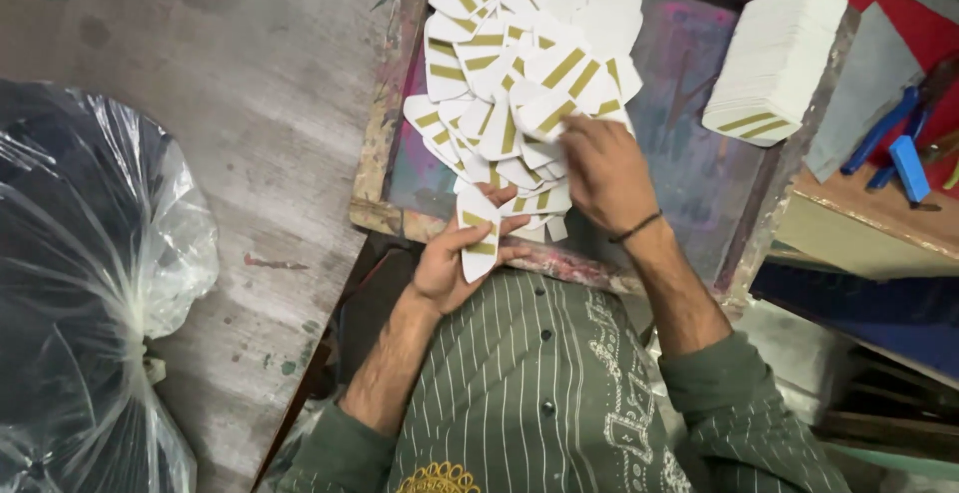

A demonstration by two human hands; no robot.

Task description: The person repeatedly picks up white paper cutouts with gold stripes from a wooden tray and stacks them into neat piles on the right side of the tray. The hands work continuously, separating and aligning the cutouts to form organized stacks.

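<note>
A loose heap of white shaped cards with gold stripes [519, 73] lies spread over a framed printing screen [689, 153]. My left hand [452, 263] holds a small stack of the same cards [479, 233] near the frame's front edge. My right hand [604, 173], with a dark band on the wrist, rests palm down on the heap, its fingers on one striped card [547, 113]. A tall neat stack of white cards [779, 58], the top one gold-striped, sits on the screen's right edge.
A large tied clear plastic bag with dark contents [80, 283] fills the left. Grey stained floor [250, 83] lies beside the frame. Blue tools [904, 158] and a grey sheet [859, 83] lie at the far right on a wooden board over red.
</note>
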